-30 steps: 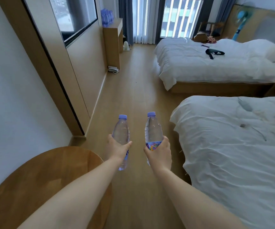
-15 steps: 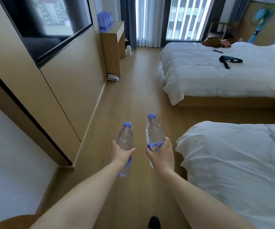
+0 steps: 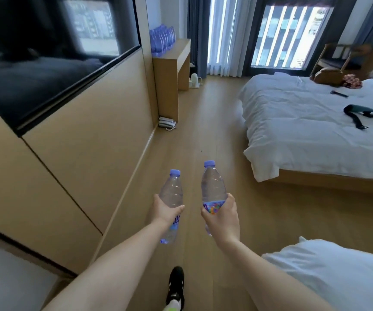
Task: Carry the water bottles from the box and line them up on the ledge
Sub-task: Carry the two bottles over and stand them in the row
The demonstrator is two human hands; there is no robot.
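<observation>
My left hand [image 3: 164, 211] grips a clear water bottle [image 3: 171, 194] with a purple cap around its middle, held upright over the wooden floor. My right hand [image 3: 222, 218] grips a second clear bottle [image 3: 212, 186] at its coloured label, also upright and slightly higher. The two bottles are a hand's width apart. Far ahead on the left, a wooden ledge [image 3: 182, 49] carries a row of several purple-capped bottles [image 3: 162, 39] against the wall. The box is not in view.
A wood-panelled wall with a dark TV screen [image 3: 46, 52] runs along the left. Two white beds [image 3: 315, 126] stand on the right, one corner [image 3: 329, 272] close by. A corded device [image 3: 167, 123] lies on the floor by the ledge's base. My black shoe [image 3: 176, 286] is below.
I have walked forward down the aisle: the round table dropped out of view, the near bed slid back, the ledge came closer. Both hands hold their bottles as before.
</observation>
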